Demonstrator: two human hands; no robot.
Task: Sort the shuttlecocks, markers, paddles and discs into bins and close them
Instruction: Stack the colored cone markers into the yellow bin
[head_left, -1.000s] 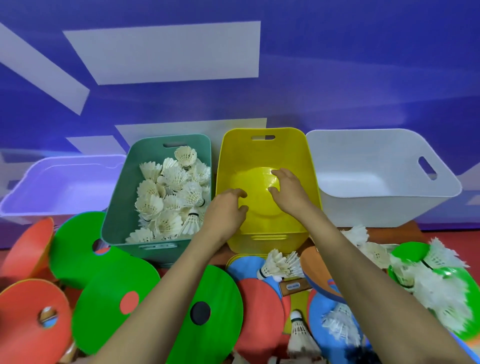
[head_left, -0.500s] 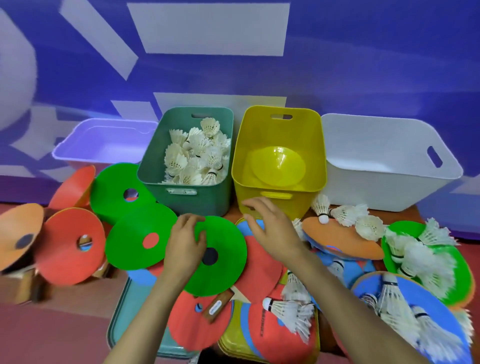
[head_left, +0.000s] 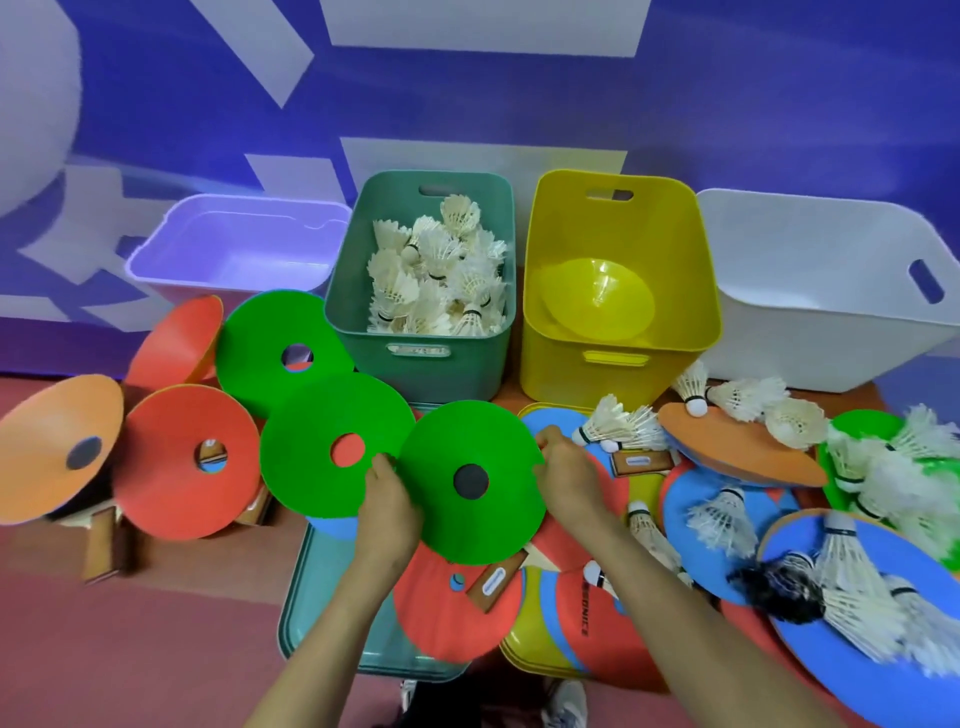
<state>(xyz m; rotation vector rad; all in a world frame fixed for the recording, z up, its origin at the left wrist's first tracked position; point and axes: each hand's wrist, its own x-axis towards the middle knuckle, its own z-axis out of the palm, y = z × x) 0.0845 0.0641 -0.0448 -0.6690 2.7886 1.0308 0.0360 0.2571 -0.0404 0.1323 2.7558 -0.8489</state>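
A green disc (head_left: 470, 480) with a centre hole lies in front of the bins. My left hand (head_left: 387, 512) grips its left edge and my right hand (head_left: 569, 480) grips its right edge. The green bin (head_left: 426, 358) holds several white shuttlecocks (head_left: 441, 275). The yellow bin (head_left: 615, 361) holds one yellow disc (head_left: 595, 299). The lilac bin (head_left: 234, 260) and the white bin (head_left: 831, 291) look empty. More green discs (head_left: 332, 447), red discs (head_left: 184, 462) and an orange disc (head_left: 57, 447) lie to the left. Red and blue paddles (head_left: 457, 608) and loose shuttlecocks (head_left: 883, 483) cover the right side.
A green lid (head_left: 332, 618) and a yellow lid (head_left: 524, 654) lie flat under the paddles near me. Wooden paddle handles (head_left: 101, 545) stick out at the left. A blue wall stands right behind the bins. My shoes (head_left: 566, 706) show at the bottom edge.
Both hands have come back out of the yellow bin, leaving the yellow disc inside. They moved down to the green disc and now hold its two edges.
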